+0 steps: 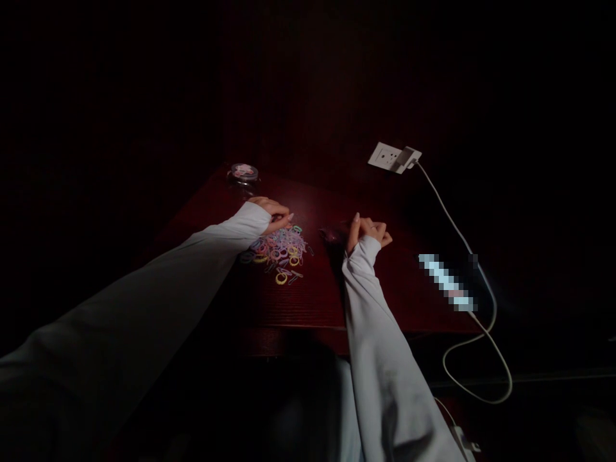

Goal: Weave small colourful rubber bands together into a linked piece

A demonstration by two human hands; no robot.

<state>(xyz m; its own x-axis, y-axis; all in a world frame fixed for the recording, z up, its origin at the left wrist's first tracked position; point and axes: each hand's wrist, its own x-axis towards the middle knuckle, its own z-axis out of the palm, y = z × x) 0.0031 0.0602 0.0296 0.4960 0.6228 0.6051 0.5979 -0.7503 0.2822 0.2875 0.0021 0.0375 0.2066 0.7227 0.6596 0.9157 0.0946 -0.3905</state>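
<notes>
A pile of small pastel hair ties and clips (283, 247) lies on the dark red table. At the pile's far edge is my left hand (272, 210), its fingers bent and pressed together over the hair ties. Anything between those fingertips is too small to make out. To the right of the pile, my right hand (369, 232) rests apart from it, fingers loosely curled and one digit standing away from the others. Nothing shows in this hand. Just left of it lies a dark, shiny item (332, 235), too dim to name.
A round clear container with a pink label (244, 172) stands at the table's back left. Beyond the table on the right are a wall socket (387, 157) and plugged-in charger (408, 158). Its white cable (445, 208) runs to a blurred-out device (446, 282) on the table's right.
</notes>
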